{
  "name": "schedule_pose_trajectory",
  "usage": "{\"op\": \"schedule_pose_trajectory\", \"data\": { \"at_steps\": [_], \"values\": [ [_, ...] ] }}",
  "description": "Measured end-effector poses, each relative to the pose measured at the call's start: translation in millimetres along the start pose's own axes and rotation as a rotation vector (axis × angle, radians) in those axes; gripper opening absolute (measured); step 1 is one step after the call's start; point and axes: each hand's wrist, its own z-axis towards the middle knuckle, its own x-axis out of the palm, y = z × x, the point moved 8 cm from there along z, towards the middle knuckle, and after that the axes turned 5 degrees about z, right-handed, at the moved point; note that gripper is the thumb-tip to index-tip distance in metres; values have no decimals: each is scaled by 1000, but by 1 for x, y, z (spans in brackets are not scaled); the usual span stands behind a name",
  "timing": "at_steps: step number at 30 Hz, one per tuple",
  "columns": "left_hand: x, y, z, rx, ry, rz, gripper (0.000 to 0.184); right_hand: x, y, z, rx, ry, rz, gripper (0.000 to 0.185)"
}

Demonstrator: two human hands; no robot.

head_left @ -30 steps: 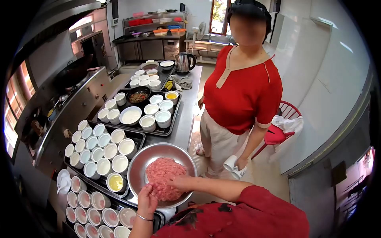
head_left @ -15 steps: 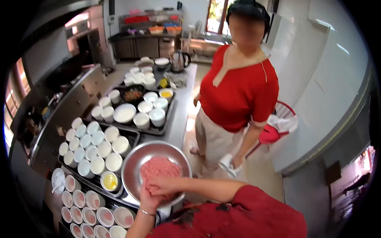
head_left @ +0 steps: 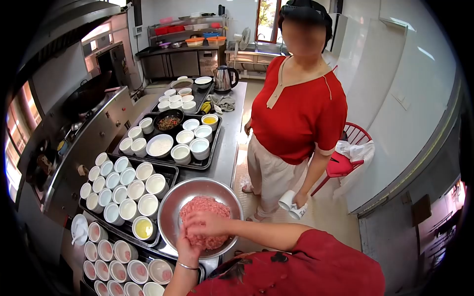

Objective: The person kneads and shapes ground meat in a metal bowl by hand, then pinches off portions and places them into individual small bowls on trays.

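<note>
1. The right hand (head_left: 208, 224) is over the minced meat (head_left: 211, 207), its fingers bent and slightly parted; whether it grips any meat cannot be told.
2. The left hand (head_left: 187, 245), with a bracelet (head_left: 187, 266) at the wrist, is close against it, fingers raised and partly covered; its grip cannot be told either.
3. The meat lies in a steel bowl (head_left: 168, 217), lower centre of the frame.
4. Left of the bowl, a black tray (head_left: 171, 171) carries white cups (head_left: 136, 189), one containing yellow liquid (head_left: 143, 228).
5. At lower left, more cups (head_left: 118, 271) have pink meat inside.
6. Above the bowl, another tray (head_left: 217, 139) bears cups and a dark pan (head_left: 169, 121).
7. At upper right, a person in a red top (head_left: 302, 113) holds white cups (head_left: 292, 203).
</note>
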Motion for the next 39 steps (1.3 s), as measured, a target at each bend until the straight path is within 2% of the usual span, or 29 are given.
{"op": "schedule_pose_trajectory", "data": {
  "at_steps": [1, 2, 4, 5, 6, 8, 9, 10, 12, 13, 15, 16, 18, 19, 20, 21, 22, 23, 26, 27, 29, 30, 32, 35, 37, 38, 39],
  "values": [
    [-5, 0, 4, 11, 127, -23, 24, -6, -17, -2, 188, -101, 308, 22],
    [10, -2, -3, 11, 124, -23, 24, -4, -17, -5, 190, -100, 311, 22],
    [46, -33, -19, 301, -74, 140, 20, 20, -65, -37, 849, -494, 1412, 27],
    [66, -48, -30, 545, -31, 709, 19, 40, -72, -49, 1064, -508, 1587, 33],
    [87, -60, -48, 849, -126, 1227, 20, 38, -59, -48, 1062, -511, 1587, 33],
    [128, -48, -66, 1018, 29, 1534, 28, 50, -26, -52, 1185, -446, 1672, 39],
    [135, -35, -66, 1154, 176, 1688, 38, 59, -41, -57, 1228, -483, 1741, 41],
    [138, -35, -69, 1151, 173, 1688, 38, 59, -41, -58, 1233, -481, 1742, 41],
    [149, -30, -63, 1040, -40, 2344, 42, 52, -32, -55, 1264, -497, 1762, 37],
    [146, -30, -61, 1039, -41, 2345, 42, 51, -32, -55, 1264, -496, 1763, 37],
    [125, -43, -54, 1034, -228, 2146, 48, 33, -29, -38, 898, -437, 1657, 32],
    [116, -38, -46, 1035, -224, 2148, 48, 34, -35, -38, 895, -440, 1659, 32],
    [87, -28, -23, 504, 135, 929, 49, 17, -43, -33, 687, -454, 1302, 31],
    [78, -15, -17, 245, 192, 323, 50, 17, -45, -36, 682, -457, 1300, 31],
    [81, -18, -20, 244, 195, 325, 50, 7, -24, -26, 448, -207, 669, 32],
    [81, -11, -21, 89, 235, 84, 47, -2, 0, -22, 202, -151, 16, 33],
    [82, -4, -22, -66, 272, -157, 44, 1, 12, -21, 80, -115, -218, 34],
    [79, -5, -17, -45, 230, -224, 39, 6, 13, -19, 45, -89, -227, 35],
    [82, 2, -20, -84, 173, -159, 33, 3, -5, -20, 53, -160, -52, 39],
    [75, 4, -18, -86, 173, -157, 33, 0, -14, -22, 105, -209, 66, 41],
    [46, 7, -9, -80, 1, -123, 29, -1, -42, -26, 295, -277, 402, 44],
    [46, 8, -7, -79, 1, -124, 29, 2, -54, -28, 400, -289, 569, 45],
    [63, -14, -9, 281, 104, 354, 32, 9, -62, -34, 524, -337, 834, 44],
    [82, -22, -19, 317, 53, 537, 35, 36, -56, -43, 877, -467, 1632, 40],
    [95, -33, -32, 357, -7, 712, 38, 30, -19, -47, 1167, -582, 1711, 34],
    [100, -38, -36, 378, -36, 801, 40, 34, -28, -49, 1166, -580, 1709, 34],
    [97, -40, -36, 388, -52, 847, 41, 29, -40, -40, 938, -505, 1538, 31]
  ]
}}
